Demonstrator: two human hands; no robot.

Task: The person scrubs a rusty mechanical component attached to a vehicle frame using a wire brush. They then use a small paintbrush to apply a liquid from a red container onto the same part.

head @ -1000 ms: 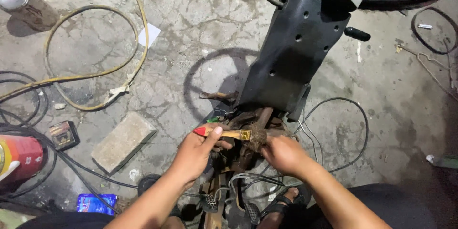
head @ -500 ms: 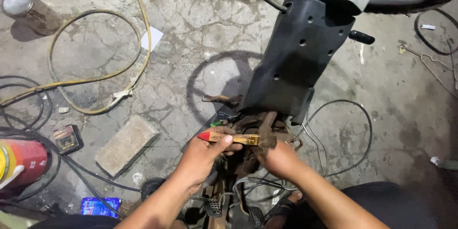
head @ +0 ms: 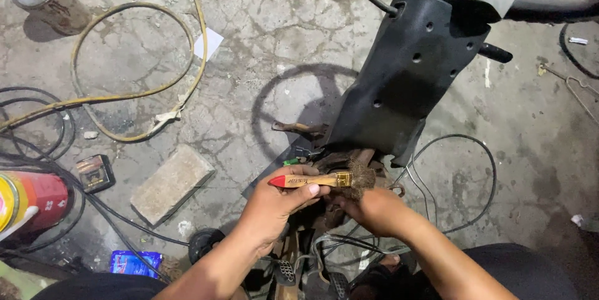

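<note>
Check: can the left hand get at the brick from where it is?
Probably yes. The left hand holds the brush, and the brick lies just to its left on bare floor, nothing between, though the brush fills its grip.

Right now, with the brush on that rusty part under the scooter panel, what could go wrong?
The right hand sits against the rusty metal parts beside the bristles of the brush, so fingers might scrape on edges. Loose black cables loop close by and could snag a wrist. The left hand holds only the brush's handle end, so it might slip.

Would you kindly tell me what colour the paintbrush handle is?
The paintbrush handle is pale wood with a red tip, clearest in the head view.
</note>
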